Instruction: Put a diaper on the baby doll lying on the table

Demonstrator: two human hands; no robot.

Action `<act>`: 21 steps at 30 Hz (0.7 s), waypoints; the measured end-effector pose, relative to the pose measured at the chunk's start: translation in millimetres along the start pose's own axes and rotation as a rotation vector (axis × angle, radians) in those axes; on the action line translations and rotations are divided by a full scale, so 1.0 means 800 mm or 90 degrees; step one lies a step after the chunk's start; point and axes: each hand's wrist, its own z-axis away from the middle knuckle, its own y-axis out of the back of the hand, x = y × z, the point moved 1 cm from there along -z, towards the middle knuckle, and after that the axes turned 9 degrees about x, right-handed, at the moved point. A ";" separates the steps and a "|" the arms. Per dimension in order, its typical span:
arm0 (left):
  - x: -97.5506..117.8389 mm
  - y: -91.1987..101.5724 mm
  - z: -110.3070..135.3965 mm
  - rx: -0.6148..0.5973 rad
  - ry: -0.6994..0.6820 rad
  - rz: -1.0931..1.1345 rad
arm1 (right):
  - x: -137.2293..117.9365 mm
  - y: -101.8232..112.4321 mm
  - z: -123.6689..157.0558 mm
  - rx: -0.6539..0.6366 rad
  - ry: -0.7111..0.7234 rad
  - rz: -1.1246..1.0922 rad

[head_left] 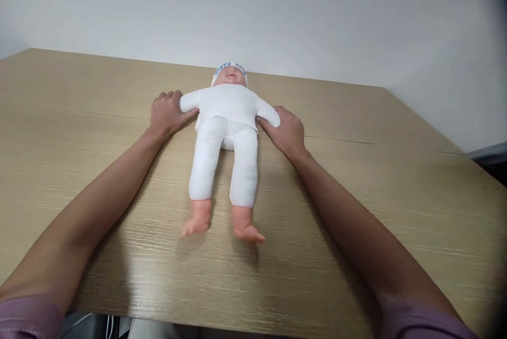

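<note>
A baby doll [227,109] in a white top and white trousers lies on its back on the wooden table, its bare feet toward me. Its white cap [231,67] carries blue lettering. My left hand [168,112] is closed around the doll's arm on the left side, the thumb reaching under it toward the body. On the other side, my right hand [287,128] grips the doll's other arm, fingers partly hidden behind the sleeve. The doll's own hands are covered or hidden from view.
The wood-grain table [158,270] spreads out on all sides of the doll, with a thin seam across it. Behind its far edge stands a pale wall [253,17]. A dark object [491,159] shows beyond the right edge, and dark items lie below the near edge.
</note>
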 end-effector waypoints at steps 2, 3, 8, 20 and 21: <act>-0.005 0.001 0.003 0.003 -0.021 0.016 | 0.000 0.001 0.002 0.003 0.009 0.036; -0.008 0.003 0.007 0.006 -0.036 0.026 | 0.000 0.003 0.006 0.006 0.012 0.054; -0.034 0.016 0.024 0.005 -0.077 0.065 | -0.004 0.011 0.025 -0.013 0.002 0.109; -0.048 0.032 0.044 -0.002 -0.030 0.079 | -0.013 0.026 0.050 0.001 -0.056 0.174; -0.051 0.035 0.047 0.007 -0.032 0.082 | -0.011 0.028 0.054 0.011 -0.062 0.169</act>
